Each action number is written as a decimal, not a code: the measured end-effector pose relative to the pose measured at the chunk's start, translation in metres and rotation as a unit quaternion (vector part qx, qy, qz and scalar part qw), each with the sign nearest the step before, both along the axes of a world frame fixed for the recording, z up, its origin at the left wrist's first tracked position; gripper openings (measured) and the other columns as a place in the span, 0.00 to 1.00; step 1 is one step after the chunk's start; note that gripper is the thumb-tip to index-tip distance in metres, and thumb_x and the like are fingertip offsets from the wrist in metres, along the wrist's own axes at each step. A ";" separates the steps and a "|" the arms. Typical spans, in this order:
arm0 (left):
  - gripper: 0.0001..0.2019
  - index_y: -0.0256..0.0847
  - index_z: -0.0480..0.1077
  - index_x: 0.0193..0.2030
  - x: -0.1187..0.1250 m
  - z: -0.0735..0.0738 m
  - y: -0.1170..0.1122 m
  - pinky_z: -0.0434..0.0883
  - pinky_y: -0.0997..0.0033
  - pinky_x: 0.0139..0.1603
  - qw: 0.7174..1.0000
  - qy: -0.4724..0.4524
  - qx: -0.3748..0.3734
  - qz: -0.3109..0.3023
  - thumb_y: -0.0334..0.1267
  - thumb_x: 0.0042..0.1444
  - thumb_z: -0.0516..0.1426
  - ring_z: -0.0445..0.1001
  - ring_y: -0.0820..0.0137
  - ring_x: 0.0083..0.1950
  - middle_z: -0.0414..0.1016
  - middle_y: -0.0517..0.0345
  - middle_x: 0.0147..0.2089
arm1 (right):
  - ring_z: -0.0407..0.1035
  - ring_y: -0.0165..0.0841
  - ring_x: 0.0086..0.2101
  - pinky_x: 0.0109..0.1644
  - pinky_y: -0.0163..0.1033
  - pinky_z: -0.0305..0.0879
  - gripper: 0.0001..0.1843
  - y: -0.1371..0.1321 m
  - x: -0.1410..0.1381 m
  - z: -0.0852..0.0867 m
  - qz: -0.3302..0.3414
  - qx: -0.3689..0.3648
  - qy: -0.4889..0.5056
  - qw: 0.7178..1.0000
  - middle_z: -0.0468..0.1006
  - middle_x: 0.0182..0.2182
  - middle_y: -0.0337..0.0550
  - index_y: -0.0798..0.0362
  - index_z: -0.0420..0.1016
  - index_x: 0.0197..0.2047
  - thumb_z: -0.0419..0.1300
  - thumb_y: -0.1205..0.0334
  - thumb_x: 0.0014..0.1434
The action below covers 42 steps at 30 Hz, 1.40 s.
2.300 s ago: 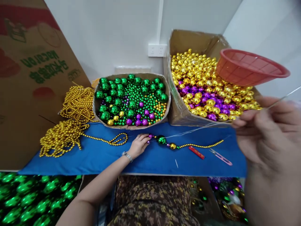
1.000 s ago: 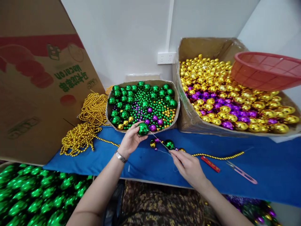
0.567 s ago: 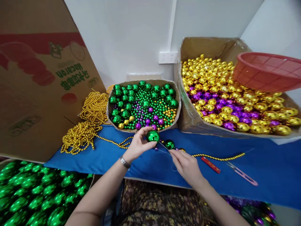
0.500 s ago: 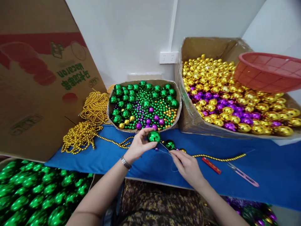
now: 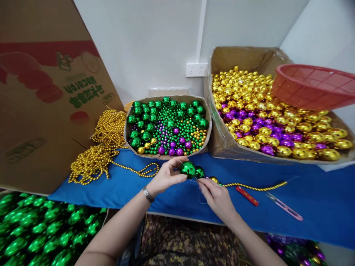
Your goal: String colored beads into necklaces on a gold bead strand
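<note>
Moved right, one green ball (image 5: 188,169) in left hand (image 5: 166,178) fingers meets second ball (image 5: 200,172); right hand (image 5: 217,197) pinches thread (image 5: 200,198).

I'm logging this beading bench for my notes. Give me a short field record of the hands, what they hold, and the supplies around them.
Left: left hand grips large green ball
Right: right hand fingertips pinched next to smaller green ball; what they pinch is too fine to see
Strand: gold bead strand trails right on blue cloth
Tools: red tool, pink snips
Supplies: round tray of mixed beads; box of gold and purple balls; red basket
</note>
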State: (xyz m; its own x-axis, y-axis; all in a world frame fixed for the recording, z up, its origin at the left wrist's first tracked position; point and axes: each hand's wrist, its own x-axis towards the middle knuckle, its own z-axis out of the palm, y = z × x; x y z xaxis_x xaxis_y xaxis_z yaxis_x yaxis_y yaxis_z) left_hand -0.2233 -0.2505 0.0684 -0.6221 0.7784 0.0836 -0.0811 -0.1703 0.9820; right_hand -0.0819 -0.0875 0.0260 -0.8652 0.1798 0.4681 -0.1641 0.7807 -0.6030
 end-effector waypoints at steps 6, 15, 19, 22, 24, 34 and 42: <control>0.17 0.38 0.69 0.50 -0.047 0.016 0.036 0.71 0.64 0.46 0.984 0.109 -0.046 0.133 0.46 0.59 0.53 0.72 0.62 0.49 0.74 0.46 0.49 | 0.75 0.32 0.31 0.35 0.34 0.71 0.10 0.008 0.007 -0.001 -0.032 -0.034 -0.008 0.999 0.79 0.32 0.44 0.52 0.71 0.42 0.50 0.62 0.65; 0.09 0.40 0.73 0.40 -0.091 0.003 0.148 0.67 0.58 0.48 0.807 0.448 -0.375 0.083 0.32 0.51 0.57 0.73 0.55 0.48 0.77 0.47 0.37 | 0.74 0.32 0.31 0.36 0.34 0.70 0.11 0.017 0.011 0.005 -0.056 -0.031 0.011 0.998 0.79 0.32 0.43 0.51 0.72 0.39 0.49 0.61 0.65; 0.11 0.42 0.73 0.40 -0.091 0.002 0.164 0.67 0.62 0.46 0.818 0.429 -0.374 0.088 0.28 0.50 0.56 0.74 0.59 0.46 0.77 0.50 0.35 | 0.74 0.31 0.29 0.34 0.33 0.70 0.11 0.022 0.014 0.005 -0.063 -0.035 0.013 0.997 0.79 0.31 0.43 0.52 0.72 0.39 0.49 0.61 0.65; 0.12 0.41 0.72 0.44 -0.086 0.011 0.150 0.68 0.66 0.42 0.834 0.410 -0.354 0.101 0.32 0.53 0.55 0.74 0.62 0.43 0.77 0.51 0.37 | 0.74 0.31 0.29 0.35 0.33 0.70 0.11 0.023 0.018 0.006 -0.073 -0.040 0.005 0.996 0.79 0.31 0.43 0.52 0.72 0.38 0.49 0.61 0.65; 0.13 0.39 0.70 0.48 -0.078 0.017 0.129 0.69 0.70 0.37 0.895 0.329 -0.285 0.097 0.37 0.57 0.53 0.75 0.65 0.41 0.77 0.51 0.38 | 0.75 0.31 0.29 0.36 0.33 0.70 0.11 0.022 0.021 0.006 -0.078 -0.045 0.003 0.996 0.79 0.30 0.42 0.52 0.72 0.38 0.50 0.61 0.65; 0.13 0.37 0.71 0.41 -0.034 0.014 0.028 0.70 0.76 0.31 0.977 -0.204 -0.006 0.059 0.38 0.50 0.63 0.77 0.69 0.36 0.79 0.50 0.38 | 0.75 0.33 0.32 0.38 0.35 0.71 0.10 0.009 0.018 0.007 -0.047 -0.025 0.015 0.998 0.80 0.34 0.44 0.51 0.73 0.41 0.51 0.61 0.64; 0.11 0.37 0.70 0.39 -0.024 0.011 0.016 0.70 0.77 0.30 0.970 -0.233 0.005 0.070 0.37 0.50 0.63 0.77 0.72 0.35 0.79 0.50 0.37 | 0.75 0.33 0.33 0.39 0.35 0.70 0.10 0.001 0.015 0.007 -0.024 0.002 0.013 1.000 0.80 0.34 0.44 0.52 0.73 0.41 0.51 0.64 0.63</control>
State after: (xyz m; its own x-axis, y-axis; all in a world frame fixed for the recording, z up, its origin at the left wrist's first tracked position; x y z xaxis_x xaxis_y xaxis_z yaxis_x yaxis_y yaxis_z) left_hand -0.2474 -0.2343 0.0796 -0.6940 0.6840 -0.2247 -0.4915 -0.2220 0.8421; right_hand -0.0668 -0.0869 0.0333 -0.8433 0.2192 0.4906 -0.1412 0.7905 -0.5959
